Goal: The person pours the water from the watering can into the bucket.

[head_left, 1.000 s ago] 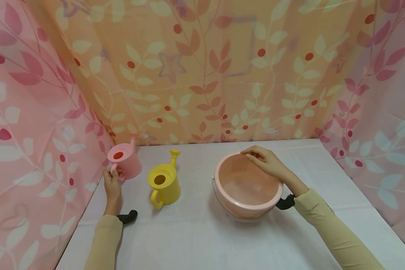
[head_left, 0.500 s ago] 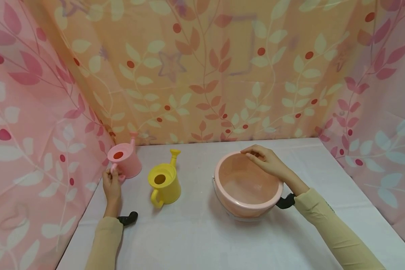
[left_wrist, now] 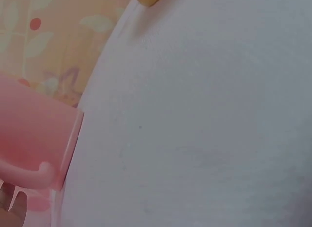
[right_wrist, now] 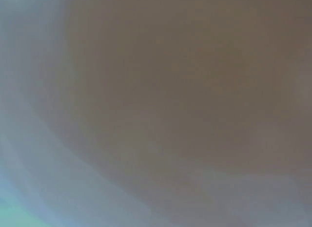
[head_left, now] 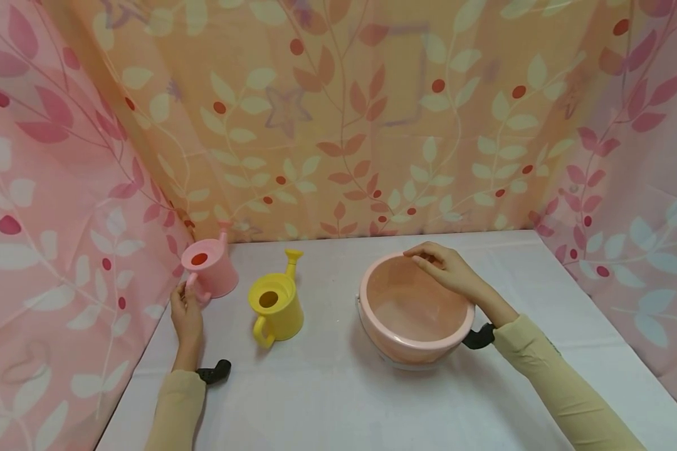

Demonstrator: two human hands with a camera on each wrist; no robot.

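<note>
A pink watering can [head_left: 215, 269] stands at the back left, its handle turned toward me. My left hand [head_left: 187, 316] is beside that handle, with the fingertips right at its left side. In the left wrist view, fingers [left_wrist: 18, 207] show just below the handle's curled end. To the right is a yellow watering can [head_left: 279, 310], upright. My right hand [head_left: 444, 269] lies over the far right rim of a pink bucket [head_left: 372, 322], fingers loosely bent. Nothing shows inside the bucket. The right wrist view is a brownish blur.
A white cloth covers the table [head_left: 316, 401]. Leaf-patterned curtains [head_left: 338, 125] enclose its back and both sides, close behind the pink can. Dark wrist-camera mounts [head_left: 215, 372] stick out from both sleeves.
My left fingers, earlier curled around the pink watering can's handle, have come off it and drawn slightly left. The right hand, the bucket and both cans keep their places.
</note>
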